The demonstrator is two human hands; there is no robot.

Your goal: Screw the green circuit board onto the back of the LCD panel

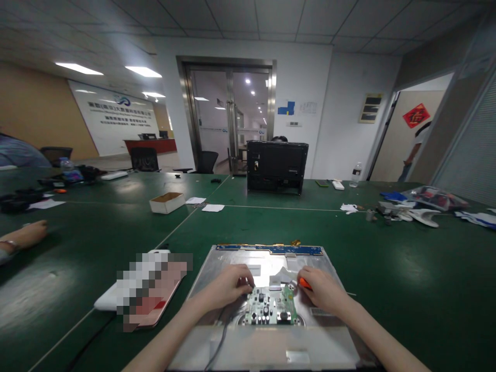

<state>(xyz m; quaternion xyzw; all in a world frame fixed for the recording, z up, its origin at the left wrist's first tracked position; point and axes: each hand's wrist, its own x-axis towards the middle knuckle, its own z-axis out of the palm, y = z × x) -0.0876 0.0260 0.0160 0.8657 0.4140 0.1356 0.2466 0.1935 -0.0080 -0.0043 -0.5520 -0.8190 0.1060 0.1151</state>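
Observation:
A silver metal panel (pixel 232 258), the back of a display, lies flat on the green table in front of me. A green circuit board (pixel 271 306) sits on its middle. My left hand (pixel 228 284) rests on the panel with its fingertips at the board's upper left corner. My right hand (pixel 323 289) grips an orange-handled tool (pixel 304 283), its tip pointing at the board's upper right corner. A blue strip (pixel 271 249) runs along the panel's far edge. A dark cable (pixel 220 341) leads from the board toward me.
A phone-like object, blurred out (pixel 149 292), lies left of the panel. Farther off are a small cardboard box (pixel 167 202), a black monitor housing (pixel 277 166), paper scraps, a water bottle (pixel 355 174) and loose parts at right. Another person's hand (pixel 23 233) rests at the left edge.

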